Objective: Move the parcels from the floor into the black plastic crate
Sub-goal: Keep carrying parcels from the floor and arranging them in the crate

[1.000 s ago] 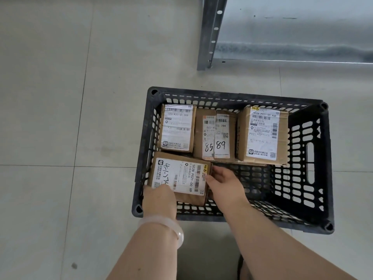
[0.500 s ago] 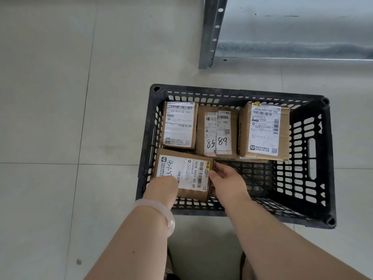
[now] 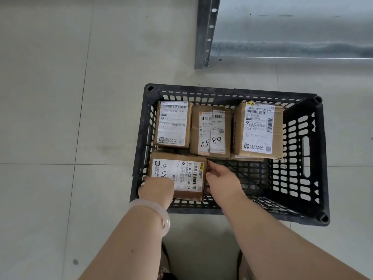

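Where your hands sit: left hand (image 3: 156, 188) curls over the near-left edge of the labelled parcel (image 3: 181, 174); right hand (image 3: 222, 178) grips its right side between fingers and thumb.
Parcel: between your hands, in the near-left corner of the black plastic crate (image 3: 321, 158).
Label: printed "502B P021-00 69".
Beyond your fingertips: middle parcel (image 3: 211, 132), handwritten "85 89"; right parcel (image 3: 258, 128), "502B P021-00 A68".
Left wrist: smooth translucent bangle (image 3: 159, 213).
Materials: brown cardboard, white paper labels, perforated lattice walls.

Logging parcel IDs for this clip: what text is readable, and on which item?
"ST6 K20 00 008": back-left parcel.
"85 89", handwritten: middle parcel.
"502B P021-00 A68": back-right parcel.
"502B P021-00 69": front parcel.
Smaller print, front parcel's handwriting: not legible.
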`<state>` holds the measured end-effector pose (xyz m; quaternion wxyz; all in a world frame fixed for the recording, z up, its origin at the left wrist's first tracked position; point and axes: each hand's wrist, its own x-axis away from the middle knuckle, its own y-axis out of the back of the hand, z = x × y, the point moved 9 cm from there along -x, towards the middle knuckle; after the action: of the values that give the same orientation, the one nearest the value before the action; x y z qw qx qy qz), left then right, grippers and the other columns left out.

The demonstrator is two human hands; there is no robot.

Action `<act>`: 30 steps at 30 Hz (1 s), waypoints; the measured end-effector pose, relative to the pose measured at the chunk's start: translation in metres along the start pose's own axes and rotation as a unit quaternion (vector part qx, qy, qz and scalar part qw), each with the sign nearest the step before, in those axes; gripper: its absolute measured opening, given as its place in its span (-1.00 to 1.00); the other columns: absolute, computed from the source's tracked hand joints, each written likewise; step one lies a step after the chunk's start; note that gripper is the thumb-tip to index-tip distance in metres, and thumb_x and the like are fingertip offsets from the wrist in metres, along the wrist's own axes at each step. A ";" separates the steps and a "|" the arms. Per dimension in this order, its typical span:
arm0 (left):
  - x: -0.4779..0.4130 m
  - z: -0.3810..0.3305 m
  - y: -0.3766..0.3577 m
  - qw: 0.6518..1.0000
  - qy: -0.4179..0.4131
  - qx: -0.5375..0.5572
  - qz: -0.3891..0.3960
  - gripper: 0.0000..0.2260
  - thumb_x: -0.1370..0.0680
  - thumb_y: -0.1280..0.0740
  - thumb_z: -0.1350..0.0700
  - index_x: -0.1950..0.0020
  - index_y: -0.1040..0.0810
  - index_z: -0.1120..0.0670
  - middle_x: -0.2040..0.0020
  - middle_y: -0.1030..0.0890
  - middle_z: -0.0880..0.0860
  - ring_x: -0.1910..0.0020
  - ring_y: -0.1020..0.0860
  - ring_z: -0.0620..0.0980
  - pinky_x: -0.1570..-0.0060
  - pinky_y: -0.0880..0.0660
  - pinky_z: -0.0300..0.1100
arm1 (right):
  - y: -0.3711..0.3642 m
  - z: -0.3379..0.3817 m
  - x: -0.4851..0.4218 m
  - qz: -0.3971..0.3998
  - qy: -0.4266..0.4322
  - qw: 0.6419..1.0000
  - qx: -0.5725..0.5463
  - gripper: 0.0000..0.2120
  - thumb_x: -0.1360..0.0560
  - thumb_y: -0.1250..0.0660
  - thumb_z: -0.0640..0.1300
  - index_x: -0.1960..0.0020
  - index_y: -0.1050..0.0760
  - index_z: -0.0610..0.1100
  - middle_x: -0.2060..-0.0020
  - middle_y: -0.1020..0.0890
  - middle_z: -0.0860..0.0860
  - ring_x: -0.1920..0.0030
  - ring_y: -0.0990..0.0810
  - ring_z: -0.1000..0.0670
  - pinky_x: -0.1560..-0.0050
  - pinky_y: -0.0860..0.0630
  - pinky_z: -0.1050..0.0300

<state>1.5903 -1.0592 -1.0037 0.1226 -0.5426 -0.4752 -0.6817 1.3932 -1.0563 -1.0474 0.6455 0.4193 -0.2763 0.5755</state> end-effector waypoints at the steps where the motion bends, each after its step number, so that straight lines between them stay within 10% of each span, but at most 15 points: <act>1: 0.000 0.004 0.000 0.999 0.002 0.039 -0.010 -0.70 -0.64 -0.08 0.21 -0.31 -0.40 0.29 -0.29 -0.45 0.27 -0.30 -0.42 0.25 -0.28 -0.38 0.05 | 0.002 -0.001 0.001 -0.006 0.000 1.000 0.001 -0.60 -0.54 -0.22 -0.19 -0.36 -0.47 0.04 -0.06 -0.68 0.13 -0.11 -0.64 0.03 -0.19 -0.57 -0.04; 18: 0.029 0.010 0.020 0.984 0.009 0.173 -0.049 -0.60 -0.61 -0.11 0.22 -0.47 -0.24 0.15 -0.38 -0.39 0.15 -0.12 -0.40 0.13 0.04 -0.21 -0.19 | 0.039 0.012 0.028 -0.033 0.008 0.999 0.011 -0.67 -0.58 -0.23 -0.10 -0.33 -0.47 0.06 -0.07 -0.60 0.14 -0.01 -0.60 0.11 -0.14 -0.58 0.02; 30: 0.164 -0.116 0.081 0.966 -0.148 0.209 -0.040 -0.57 -0.61 -0.16 -0.01 -0.47 -0.30 0.04 -0.45 -0.35 0.09 -0.37 -0.37 0.18 -0.33 -0.35 0.11 | 0.229 0.110 0.152 -0.114 0.045 0.990 -0.071 -0.82 -0.57 -0.26 0.00 -0.15 -0.53 0.05 0.06 -0.64 0.06 -0.02 -0.63 -0.02 -0.15 -0.58 -0.11</act>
<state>1.5109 -1.1350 -0.8170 0.1346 -0.5803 -0.6410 -0.4840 1.2120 -1.0764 -0.8142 0.7469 0.3747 -0.2372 0.4954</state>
